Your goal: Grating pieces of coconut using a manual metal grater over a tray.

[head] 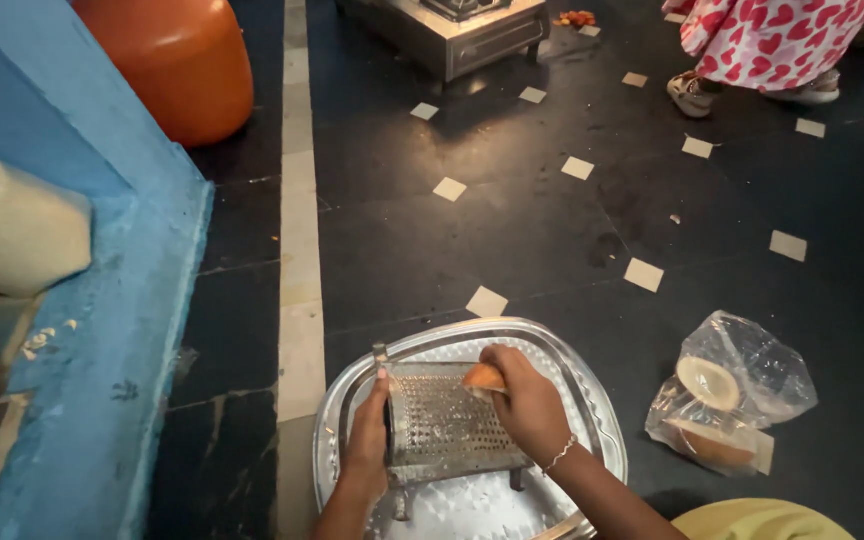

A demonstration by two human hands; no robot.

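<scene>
This looks like a home kitchen floor, because a metal grater point(444, 420) stands in a steel tray point(592, 400) on dark tiles point(512, 230) near a steel stove point(452, 30).

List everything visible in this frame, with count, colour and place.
Grater: one, metal, on the tray.
Tray: one, silver, on the floor.
Orange piece: one, in the right hand, against the grater.
Plastic bag: one, clear, pale pieces inside, right of the tray.
Stove: one, steel, top centre.
Orange pot: one, top left.
Blue ledge: one, left.
White sack: one, on the ledge.
Other person: one, heart-print cloth, top right.
Left hand: grips the grater's side.
Right hand: holds the piece.
</scene>
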